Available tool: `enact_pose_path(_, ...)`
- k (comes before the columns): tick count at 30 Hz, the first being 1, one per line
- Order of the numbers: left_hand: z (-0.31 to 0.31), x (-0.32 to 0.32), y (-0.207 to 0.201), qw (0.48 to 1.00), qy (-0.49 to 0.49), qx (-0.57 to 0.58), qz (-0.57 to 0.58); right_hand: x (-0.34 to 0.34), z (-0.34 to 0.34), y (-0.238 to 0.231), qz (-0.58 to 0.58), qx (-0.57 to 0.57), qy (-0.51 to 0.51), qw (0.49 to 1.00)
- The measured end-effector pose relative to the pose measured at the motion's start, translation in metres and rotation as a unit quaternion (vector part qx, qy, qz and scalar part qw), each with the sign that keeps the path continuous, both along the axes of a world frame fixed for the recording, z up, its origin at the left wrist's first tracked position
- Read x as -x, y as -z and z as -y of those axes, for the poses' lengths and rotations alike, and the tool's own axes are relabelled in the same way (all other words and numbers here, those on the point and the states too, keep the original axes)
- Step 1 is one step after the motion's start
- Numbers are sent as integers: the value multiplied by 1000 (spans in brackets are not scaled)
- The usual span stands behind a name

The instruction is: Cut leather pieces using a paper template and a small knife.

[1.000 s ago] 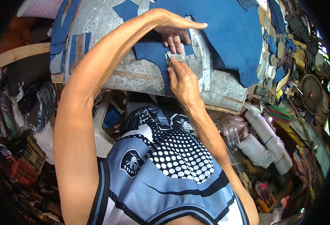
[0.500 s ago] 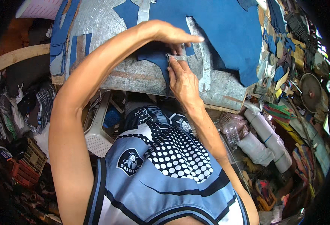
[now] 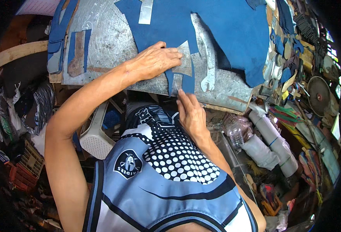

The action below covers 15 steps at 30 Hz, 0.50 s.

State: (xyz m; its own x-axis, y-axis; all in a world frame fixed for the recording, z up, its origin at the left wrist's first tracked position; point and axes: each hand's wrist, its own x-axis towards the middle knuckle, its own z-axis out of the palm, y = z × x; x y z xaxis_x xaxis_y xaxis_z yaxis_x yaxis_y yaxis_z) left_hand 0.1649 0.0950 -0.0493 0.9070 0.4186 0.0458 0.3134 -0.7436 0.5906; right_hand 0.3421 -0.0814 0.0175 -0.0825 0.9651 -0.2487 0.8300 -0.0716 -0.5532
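Observation:
A grey, flat metal template [image 3: 185, 62], pointed at its top, lies on blue sheet material [image 3: 149, 33] on the metal-topped table. The fingertips of my left hand [image 3: 155, 60] press on the template's left side, the hand flat and open. Just below, at the table's near edge, my right hand [image 3: 194, 116] is closed with its fingers pinched around a thin metal blade [image 3: 178, 88]. Most of that tool is hidden by the fingers. The blade is against a narrow tail of the blue material, beside a small grey rectangle [image 3: 177, 80].
A larger blue sheet [image 3: 240, 38] covers the table's right side, with a long curved metal strip [image 3: 208, 62] beside it. Cut blue pieces [image 3: 57, 38] lie at the left. A white plastic stool [image 3: 97, 139] stands below; wrapped rolls [image 3: 273, 135] and a fan [image 3: 320, 94] are at right.
My right hand has drawn back toward me to the table edge. My left hand has come down onto the template, and the blue sheet now lies closer to me.

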Motion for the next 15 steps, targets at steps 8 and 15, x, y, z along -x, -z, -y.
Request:
enact_pose_path(8,43,-7,8,992,-126,-5,24,-47,-48,-15,-55,-19,-88,994)
enact_pose_path(15,44,-1,-5,989,-145,-10,-13,-65,-103,11,-62,-63,-243,966)
